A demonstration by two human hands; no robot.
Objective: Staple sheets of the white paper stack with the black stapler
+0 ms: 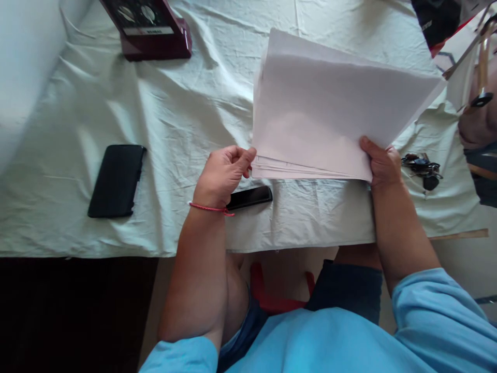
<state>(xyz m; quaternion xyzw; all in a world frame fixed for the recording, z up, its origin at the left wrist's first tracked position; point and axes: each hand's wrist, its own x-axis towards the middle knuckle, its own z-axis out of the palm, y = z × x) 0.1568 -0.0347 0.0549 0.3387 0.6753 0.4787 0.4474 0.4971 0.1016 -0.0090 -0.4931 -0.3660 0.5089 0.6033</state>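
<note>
A stack of white paper sheets (318, 103) is held above the cloth-covered table, its lower edges slightly fanned. My right hand (384, 160) grips the lower right corner, thumb on top and the other fingers hidden underneath. At the lower left corner, my left hand (227, 168) pinches the edge of the sheets between thumb and fingers. How many sheets it has hold of I cannot tell. A black slim oblong object (250, 197) lies on the cloth just below the stack, partly hidden by my left wrist.
A black tablet or phone case (116, 181) lies at the left. A dark red stand-like object (155, 41) is at the back left. A bunch of keys (423, 168) rests right of my right hand. The pale tablecloth (194, 109) reaches the front edge; a red seat (275, 298) shows below.
</note>
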